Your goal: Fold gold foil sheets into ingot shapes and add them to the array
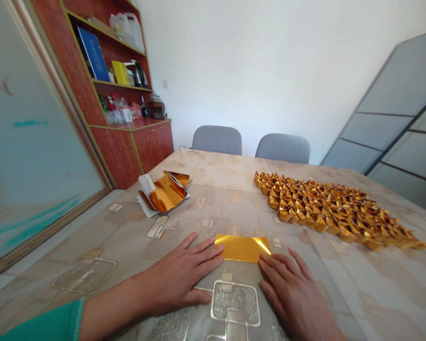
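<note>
A strip of shiny gold foil paper (243, 248) lies flat on the patterned tablecloth (184, 265) in front of me, longer from side to side. My left hand (184, 272) rests at its left end, fingers stretched out and the fingertips on the foil. At the lower right corner, my right hand (291, 284) touches the foil with its fingertips; its fingers are also extended. Neither hand grips anything. Farther right stands a large cluster of folded gold foil pieces (326, 206), packed in rows. To the left is a loose stack of gold foil sheets (168, 192), partly curled.
Two grey chairs (216, 139) stand behind the table's far edge, by the white wall. A red-brown cabinet (151, 147) with bottles, a kettle and a blue folder (94, 54) is at the back left. A frosted glass door (31, 132) is on the left.
</note>
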Demonstrator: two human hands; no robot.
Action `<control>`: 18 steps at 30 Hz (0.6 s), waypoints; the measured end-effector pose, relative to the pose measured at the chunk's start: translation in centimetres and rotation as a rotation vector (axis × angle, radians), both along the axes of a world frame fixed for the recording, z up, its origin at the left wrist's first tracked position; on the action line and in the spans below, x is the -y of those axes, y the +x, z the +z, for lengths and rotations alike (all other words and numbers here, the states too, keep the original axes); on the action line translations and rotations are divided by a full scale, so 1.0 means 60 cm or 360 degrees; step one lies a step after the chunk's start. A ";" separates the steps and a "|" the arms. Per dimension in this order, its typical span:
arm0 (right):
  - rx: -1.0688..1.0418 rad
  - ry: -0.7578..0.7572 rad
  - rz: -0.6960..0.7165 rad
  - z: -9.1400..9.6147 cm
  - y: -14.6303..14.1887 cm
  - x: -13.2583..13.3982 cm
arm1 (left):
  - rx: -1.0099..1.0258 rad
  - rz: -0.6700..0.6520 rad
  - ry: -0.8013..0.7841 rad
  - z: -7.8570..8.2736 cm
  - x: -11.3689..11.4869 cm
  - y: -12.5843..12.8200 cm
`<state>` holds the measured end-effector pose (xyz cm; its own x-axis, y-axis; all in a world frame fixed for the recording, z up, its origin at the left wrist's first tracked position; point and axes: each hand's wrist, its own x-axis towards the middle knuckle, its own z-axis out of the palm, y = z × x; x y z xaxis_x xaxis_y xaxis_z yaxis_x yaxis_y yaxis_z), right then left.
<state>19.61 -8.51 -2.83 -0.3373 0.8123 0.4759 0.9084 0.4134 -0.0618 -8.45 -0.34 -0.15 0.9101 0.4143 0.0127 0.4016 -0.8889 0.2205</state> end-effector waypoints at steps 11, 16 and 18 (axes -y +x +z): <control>0.0038 -0.0094 0.0177 -0.005 0.042 -0.007 | 0.0310 -0.0014 0.0265 -0.002 -0.019 0.023; 0.0028 0.0005 0.0150 0.005 0.043 -0.006 | 0.0328 0.0065 0.0407 -0.019 -0.026 0.044; 0.0057 -0.0019 0.0103 0.020 0.041 -0.009 | 0.0345 0.0054 0.0483 -0.022 -0.028 0.054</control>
<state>22.07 -7.98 -1.63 -0.4059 0.7939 0.4527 0.8816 0.4708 -0.0352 -5.20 1.34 -1.46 0.8586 0.3922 0.3302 0.4050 -0.9137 0.0322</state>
